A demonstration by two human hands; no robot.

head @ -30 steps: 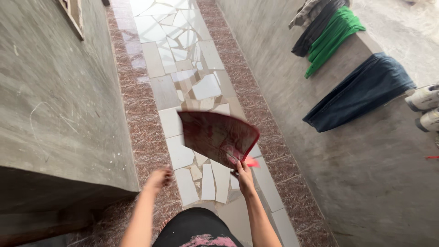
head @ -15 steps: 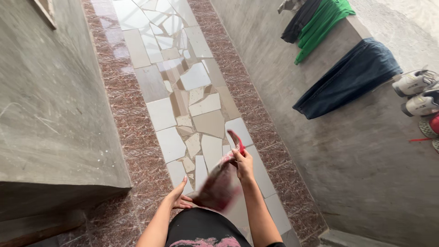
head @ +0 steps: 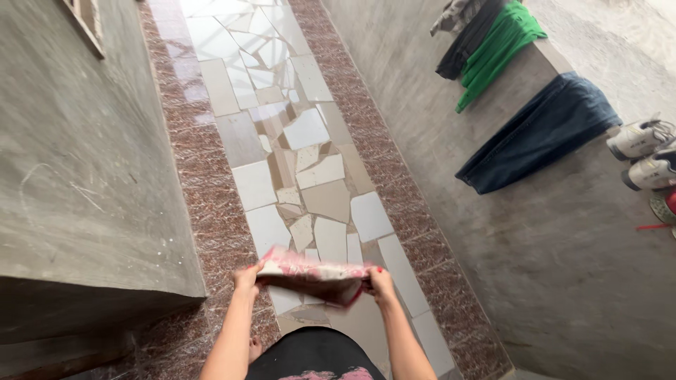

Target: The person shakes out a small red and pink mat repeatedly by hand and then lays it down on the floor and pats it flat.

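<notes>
A flat red and white piece of cloth is stretched level between my two hands, just in front of my waist. My left hand pinches its left edge and my right hand pinches its right edge. The piece sags a little at its near side. Below it lies a floor of broken pale tiles bordered by reddish speckled tiles.
A grey concrete wall rises on the left. On the right a low concrete wall carries a dark blue garment, a green garment and a black one. White shoes stand at the far right.
A second ago only my right hand held the red piece, flung open ahead. It swung down, my left hand took the other edge, and both hands now hold it level.
</notes>
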